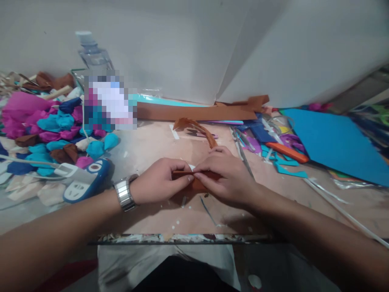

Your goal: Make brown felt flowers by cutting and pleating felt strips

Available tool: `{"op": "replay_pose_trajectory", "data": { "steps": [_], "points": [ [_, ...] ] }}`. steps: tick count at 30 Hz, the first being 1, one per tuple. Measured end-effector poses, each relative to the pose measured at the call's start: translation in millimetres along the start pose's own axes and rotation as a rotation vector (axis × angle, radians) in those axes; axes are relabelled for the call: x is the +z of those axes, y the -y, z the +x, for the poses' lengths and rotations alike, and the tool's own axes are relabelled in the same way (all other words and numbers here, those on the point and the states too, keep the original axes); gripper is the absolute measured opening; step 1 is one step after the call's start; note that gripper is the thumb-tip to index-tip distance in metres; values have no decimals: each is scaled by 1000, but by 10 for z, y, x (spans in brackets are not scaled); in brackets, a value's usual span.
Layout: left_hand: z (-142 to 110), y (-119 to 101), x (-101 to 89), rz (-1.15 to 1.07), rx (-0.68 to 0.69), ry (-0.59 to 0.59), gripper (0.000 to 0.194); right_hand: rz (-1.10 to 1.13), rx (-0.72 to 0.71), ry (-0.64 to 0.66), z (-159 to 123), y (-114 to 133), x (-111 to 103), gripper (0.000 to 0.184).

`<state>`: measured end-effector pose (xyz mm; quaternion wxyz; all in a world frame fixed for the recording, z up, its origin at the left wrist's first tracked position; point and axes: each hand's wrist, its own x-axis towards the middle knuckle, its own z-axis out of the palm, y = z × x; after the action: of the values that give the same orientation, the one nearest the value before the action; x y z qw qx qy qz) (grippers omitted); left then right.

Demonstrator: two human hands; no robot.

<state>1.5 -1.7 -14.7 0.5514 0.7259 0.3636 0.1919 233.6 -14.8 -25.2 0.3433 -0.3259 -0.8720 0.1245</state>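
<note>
Between both hands is a small folded brown piece [197, 186], which looks like card or paper, just above the table. My left hand [164, 178], with a metal watch [124, 194] on its wrist, pinches the left part between thumb and fingers. Opposite it, my right hand [225, 174] pinches the same piece, thumb tips almost meeting at its top edge. A bit of white shows behind the fold. Beyond my right hand curls a brown strip [209, 136]; whether the hand touches it I cannot tell. Small snips [203, 134] lie behind that strip.
Left stand a heap of colourful wrapped bundles [51, 125], a blue-white power strip [86, 182] and a clear bottle [95, 54]. A long brown strip [194, 112] lies along the wall. To the right are an orange cutter [287, 152], blue scraps and a blue sheet [337, 142].
</note>
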Motion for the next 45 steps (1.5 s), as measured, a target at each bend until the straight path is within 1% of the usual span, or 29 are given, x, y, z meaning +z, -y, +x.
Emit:
{"op": "replay_pose_trajectory", "data": {
  "steps": [3,8,13,15,19,21,24,29,34,37,40,45],
  "points": [
    [-14,-9,14,54,39,11,28,-5,-12,-3,-2,13,-3,9],
    [-12,-23,14,-49,-29,-17,16,-4,-52,-8,-4,28,-7,13],
    [-9,-64,0,-109,-85,7,15,-10,-74,-22,0,19,-2,13],
    [-8,-81,-11,-101,-99,23,21,-16,-88,-27,1,17,-4,12],
    [0,-73,-27,-83,-74,29,40,-25,-99,-20,3,23,-10,11],
    [4,-50,-28,-99,-103,20,41,-29,-91,-19,5,27,-9,12],
    [8,-21,-25,-134,-134,8,37,-28,-72,-17,7,27,-5,12],
    [4,-21,-21,-119,-111,-18,35,-20,-55,-18,0,17,-4,11],
    [6,-26,-22,-97,-84,-11,39,-17,-50,10,-3,12,-5,13],
    [7,-39,-31,-74,-34,-25,31,-22,-42,9,2,14,-4,11],
    [1,-50,-43,-42,-15,-33,25,-23,-44,8,7,18,-9,9],
    [0,-37,-44,-25,-26,-34,29,-15,-47,21,4,18,-17,11]
  ]
}}
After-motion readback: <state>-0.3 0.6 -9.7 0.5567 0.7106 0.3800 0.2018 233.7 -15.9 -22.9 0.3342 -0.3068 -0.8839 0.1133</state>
